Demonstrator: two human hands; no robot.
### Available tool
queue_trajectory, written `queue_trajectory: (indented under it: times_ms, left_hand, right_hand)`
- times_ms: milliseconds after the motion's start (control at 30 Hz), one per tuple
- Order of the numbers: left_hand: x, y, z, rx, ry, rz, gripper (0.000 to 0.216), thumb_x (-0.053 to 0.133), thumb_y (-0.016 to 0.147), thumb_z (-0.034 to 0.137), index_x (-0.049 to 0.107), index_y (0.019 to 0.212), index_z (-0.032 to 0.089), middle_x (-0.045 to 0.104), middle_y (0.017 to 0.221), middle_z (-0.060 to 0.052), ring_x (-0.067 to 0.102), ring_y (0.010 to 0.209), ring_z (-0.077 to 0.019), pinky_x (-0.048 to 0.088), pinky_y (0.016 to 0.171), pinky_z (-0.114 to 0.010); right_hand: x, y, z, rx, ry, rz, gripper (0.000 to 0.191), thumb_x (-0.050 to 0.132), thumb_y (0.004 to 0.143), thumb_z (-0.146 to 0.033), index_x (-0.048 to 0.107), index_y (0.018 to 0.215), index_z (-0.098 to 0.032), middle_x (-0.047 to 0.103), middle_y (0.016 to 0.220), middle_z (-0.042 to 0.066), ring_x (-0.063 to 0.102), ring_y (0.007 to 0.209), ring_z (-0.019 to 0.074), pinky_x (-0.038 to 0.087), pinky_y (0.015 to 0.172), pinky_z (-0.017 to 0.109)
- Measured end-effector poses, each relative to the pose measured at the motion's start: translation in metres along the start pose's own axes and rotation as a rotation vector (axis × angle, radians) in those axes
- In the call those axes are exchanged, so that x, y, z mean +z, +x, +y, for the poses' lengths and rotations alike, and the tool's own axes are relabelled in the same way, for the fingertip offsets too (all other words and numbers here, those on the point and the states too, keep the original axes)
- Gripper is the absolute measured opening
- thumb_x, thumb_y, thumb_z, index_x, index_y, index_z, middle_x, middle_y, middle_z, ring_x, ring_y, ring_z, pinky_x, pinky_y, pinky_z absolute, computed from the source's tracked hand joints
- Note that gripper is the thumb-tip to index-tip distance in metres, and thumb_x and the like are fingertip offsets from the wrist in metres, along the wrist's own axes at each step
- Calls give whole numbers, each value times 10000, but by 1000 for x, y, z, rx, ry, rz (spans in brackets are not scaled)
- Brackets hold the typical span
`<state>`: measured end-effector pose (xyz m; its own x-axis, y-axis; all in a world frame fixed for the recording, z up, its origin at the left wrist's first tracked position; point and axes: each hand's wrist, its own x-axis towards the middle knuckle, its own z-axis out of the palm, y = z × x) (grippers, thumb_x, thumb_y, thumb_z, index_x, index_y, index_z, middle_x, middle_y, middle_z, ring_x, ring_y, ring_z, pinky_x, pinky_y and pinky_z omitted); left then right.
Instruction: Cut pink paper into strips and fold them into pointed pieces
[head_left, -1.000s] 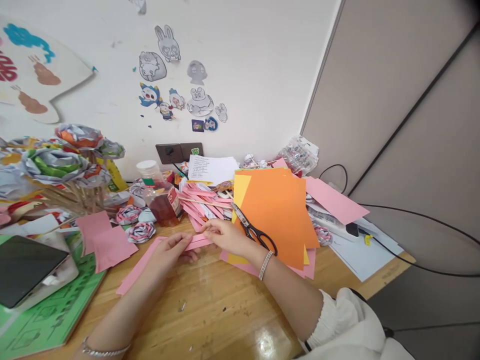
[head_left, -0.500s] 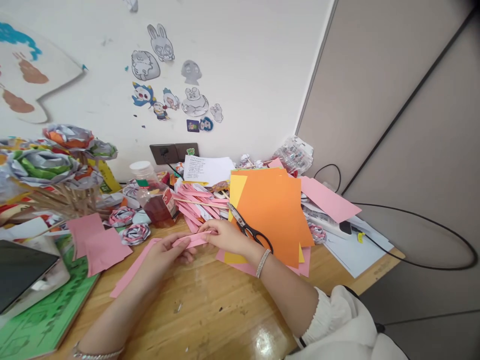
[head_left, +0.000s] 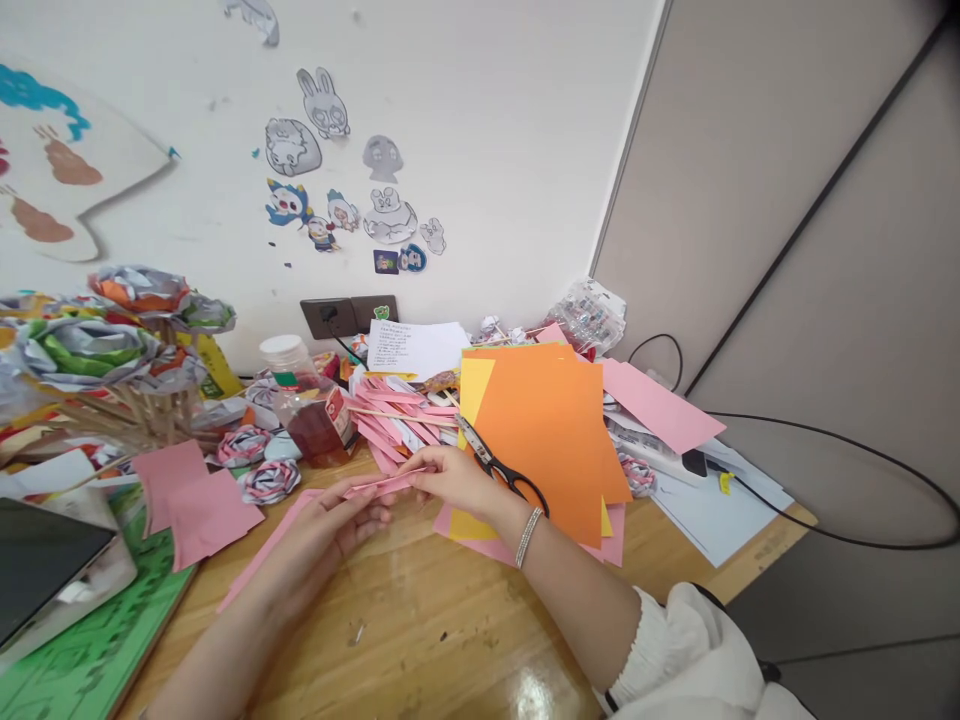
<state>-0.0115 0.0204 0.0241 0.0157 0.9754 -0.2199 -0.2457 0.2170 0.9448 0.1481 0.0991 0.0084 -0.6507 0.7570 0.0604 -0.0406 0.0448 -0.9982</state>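
A narrow folded strip of pink paper (head_left: 390, 484) is stretched between my two hands above the wooden table. My left hand (head_left: 337, 520) pinches its left end between thumb and fingers. At the other end, my right hand (head_left: 454, 480) grips it with the fingertips. Under my left forearm lies a long pink paper strip (head_left: 274, 545), partly covered. Black-handled scissors (head_left: 499, 468) rest on a stack of orange paper (head_left: 547, 430), just beyond my right hand. Behind my hands sits a heap of pink paper strips (head_left: 394, 405).
Paper flowers on sticks (head_left: 86, 350) stand at the left, near a jar of reddish liquid (head_left: 315, 415). Pink sheets (head_left: 206, 510) overlap a green book (head_left: 90, 630) beside a dark-screened device (head_left: 45, 565). A black cable (head_left: 847, 435) loops past the table's right edge.
The pink strip has tilted and looks narrower, seen more edge-on. Both hands stay in nearly the same place, with the left fingers shifted slightly. The view has tipped up a little.
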Motion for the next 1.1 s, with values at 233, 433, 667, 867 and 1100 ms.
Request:
queue_trajectory:
  times_ms: [233, 433, 667, 867, 1100]
  left_hand:
    - [3, 1, 3, 95, 363, 81, 304, 669, 623, 393, 635, 842, 184, 680, 661, -12, 618, 663, -171, 475, 644, -254]
    - [3, 1, 7, 162, 459, 185, 412, 689, 571, 421, 602, 886, 170, 678, 598, -14, 618, 627, -185, 466, 600, -256]
    - [-4, 8, -6, 80, 133, 164, 390, 719, 535, 471, 646, 741, 148, 685, 698, -36, 594, 601, -146, 490, 604, -252]
    - [-6, 5, -1, 122, 165, 211, 342, 747, 501, 456, 644, 625, 154, 645, 576, 9, 566, 562, -121, 483, 595, -221]
    - [4, -4, 10, 259, 158, 174, 354, 664, 586, 515, 621, 643, 169, 596, 526, 17, 522, 515, -126, 445, 516, -221]
  right_hand:
    - [-2, 0, 3, -38, -80, -41, 168, 607, 728, -293, 619, 821, -153, 548, 681, -16, 497, 571, 73, 395, 532, 177]
    - [1, 0, 7, -11, -133, -51, 169, 590, 741, -306, 614, 807, -151, 547, 589, -15, 515, 531, 91, 391, 498, 182]
    - [8, -4, -6, 4, -18, 6, 263, 606, 711, -405, 580, 756, -148, 548, 569, -21, 495, 493, 80, 409, 501, 189]
    - [6, -12, -16, 32, -120, -158, 394, 514, 756, -503, 524, 608, -138, 528, 534, -14, 489, 478, 79, 390, 485, 186]
    - [16, -11, -9, 0, 137, -125, 360, 530, 754, -475, 550, 650, -131, 499, 482, -33, 452, 420, 63, 349, 465, 183]
